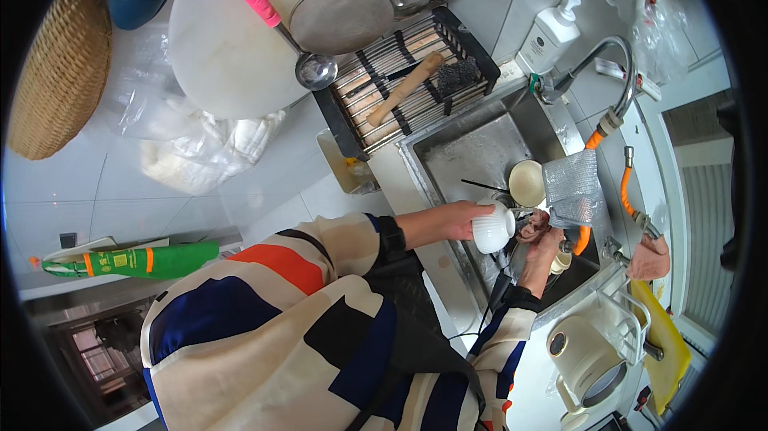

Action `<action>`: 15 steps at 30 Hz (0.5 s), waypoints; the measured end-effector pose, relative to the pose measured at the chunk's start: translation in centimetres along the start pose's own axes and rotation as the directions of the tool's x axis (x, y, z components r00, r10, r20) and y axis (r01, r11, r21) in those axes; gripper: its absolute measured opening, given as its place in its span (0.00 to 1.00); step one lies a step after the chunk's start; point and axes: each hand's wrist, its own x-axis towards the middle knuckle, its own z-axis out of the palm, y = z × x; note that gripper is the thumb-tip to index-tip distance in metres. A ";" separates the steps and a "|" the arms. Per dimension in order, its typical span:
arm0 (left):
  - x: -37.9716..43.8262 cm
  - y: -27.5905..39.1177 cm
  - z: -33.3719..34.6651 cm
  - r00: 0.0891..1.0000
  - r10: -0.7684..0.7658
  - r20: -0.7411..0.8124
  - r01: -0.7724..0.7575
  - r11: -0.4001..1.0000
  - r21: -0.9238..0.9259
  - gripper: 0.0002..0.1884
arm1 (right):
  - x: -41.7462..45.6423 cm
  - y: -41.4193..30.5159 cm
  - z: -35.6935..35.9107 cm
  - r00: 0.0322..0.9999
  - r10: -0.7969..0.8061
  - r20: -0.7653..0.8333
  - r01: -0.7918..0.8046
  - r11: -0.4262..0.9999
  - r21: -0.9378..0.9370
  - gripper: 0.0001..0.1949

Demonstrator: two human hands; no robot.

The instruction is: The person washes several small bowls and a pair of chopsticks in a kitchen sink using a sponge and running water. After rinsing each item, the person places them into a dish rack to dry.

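Over the steel sink (474, 149), my left hand (459, 220) grips a white ribbed bowl (493, 230) tilted on its side. Close to its right, my right hand (545, 246) is closed on a crumpled pinkish-brown cloth (533, 227) beside the bowl. A cream bowl (528, 183) lies in the sink just above the cloth, and a dark thin stick (485, 185) points out beside it. More dishes sit under my right hand, partly hidden. A curved faucet (627, 71) with an orange hose (581, 242) reaches over the sink, a silvery foil wrap (571, 188) around the hose.
Beyond the sink stand a metal rack (414, 80) with a wooden-handled brush or tool (405, 89) and a white pump bottle (549, 35). A cream electric kettle (585, 359) and a yellow cutting board (663, 347) are at the right. A ladle (315, 71) and strainer (342, 17) hang at the wall.
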 end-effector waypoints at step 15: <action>-10.4 6.4 1.1 0.931 0.350 0.106 -0.343 0.936 -0.082 0.27 | 0.0 2.4 -7.1 0.975 0.140 0.172 -0.136 0.990 -0.033 0.19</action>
